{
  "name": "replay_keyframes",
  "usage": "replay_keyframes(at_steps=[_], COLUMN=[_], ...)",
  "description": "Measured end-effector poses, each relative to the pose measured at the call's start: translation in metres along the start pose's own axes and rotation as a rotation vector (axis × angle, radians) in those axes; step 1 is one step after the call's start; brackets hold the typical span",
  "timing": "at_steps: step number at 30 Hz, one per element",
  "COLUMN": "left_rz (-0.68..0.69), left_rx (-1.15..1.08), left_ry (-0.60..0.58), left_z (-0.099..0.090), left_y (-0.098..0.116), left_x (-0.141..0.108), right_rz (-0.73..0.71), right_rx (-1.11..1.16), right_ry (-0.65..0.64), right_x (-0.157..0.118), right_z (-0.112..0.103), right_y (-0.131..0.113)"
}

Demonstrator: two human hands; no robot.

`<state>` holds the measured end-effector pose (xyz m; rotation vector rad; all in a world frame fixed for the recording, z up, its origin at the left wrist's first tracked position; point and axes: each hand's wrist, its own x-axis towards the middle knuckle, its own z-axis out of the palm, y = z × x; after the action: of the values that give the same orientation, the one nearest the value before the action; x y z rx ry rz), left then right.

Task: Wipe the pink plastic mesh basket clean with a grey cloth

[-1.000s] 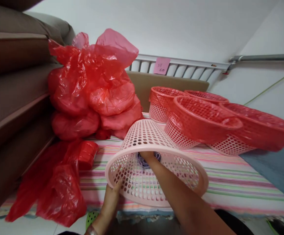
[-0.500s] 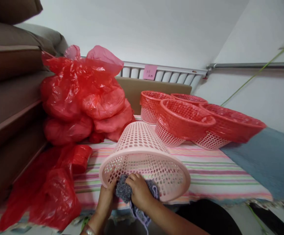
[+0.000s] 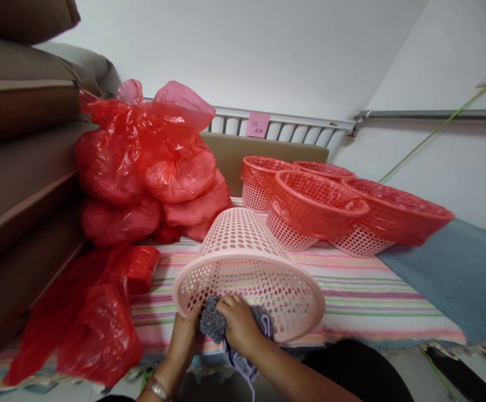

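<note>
So, looking at a pale pink basket (image 3: pixel 243 231) tipped on its side on a striped cloth (image 3: pixel 372 296), with its wide mouth facing the camera. Got the left hand (image 3: pixel 184 332) at the lower left of the rim, partly curled and holding on there, right beside a fuzzy grey cloth (image 3: pixel 213 321). Can't tell about any pinch on the cloth from that side. Got the right hand (image 3: pixel 241 324) closed over the same cloth, bunching it up right at the basket's mouth, near the lower rim. Also see a purple cord (image 3: pixel 243 373) hanging down from the cloth, below the right hand.

Behind and to the right, see four lined baskets (image 3: pixel 320 212) standing upright close together, with red plastic folded over the rims. Over on the left, see a heap of stuffed red bags (image 3: pixel 178 176), plus a red roll (image 3: pixel 142 268) and a crumpled red bag (image 3: pixel 100 335) in front. Past all that, notice a pink note (image 3: pixel 258 124) on the white radiator (image 3: pixel 297 129), and far left, stacked brown cushions (image 3: pixel 20 162).
</note>
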<state>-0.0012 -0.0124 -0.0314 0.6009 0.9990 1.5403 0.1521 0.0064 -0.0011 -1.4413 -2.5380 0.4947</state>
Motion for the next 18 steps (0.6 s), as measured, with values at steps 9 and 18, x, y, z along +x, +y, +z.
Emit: replay_keyframes(at_steps=[9, 18], left_rz=[0.004, 0.045], left_rx=[0.031, 0.029], left_ry=[0.111, 0.127], left_z=[-0.016, -0.019], left_y=[0.029, 0.027], left_x=[0.017, 0.014], right_rz=[0.044, 0.270], right_rx=[-0.013, 0.272], right_ry=[0.044, 0.563], right_x=[0.009, 0.128], right_z=[0.000, -0.016], right_y=[-0.002, 0.037])
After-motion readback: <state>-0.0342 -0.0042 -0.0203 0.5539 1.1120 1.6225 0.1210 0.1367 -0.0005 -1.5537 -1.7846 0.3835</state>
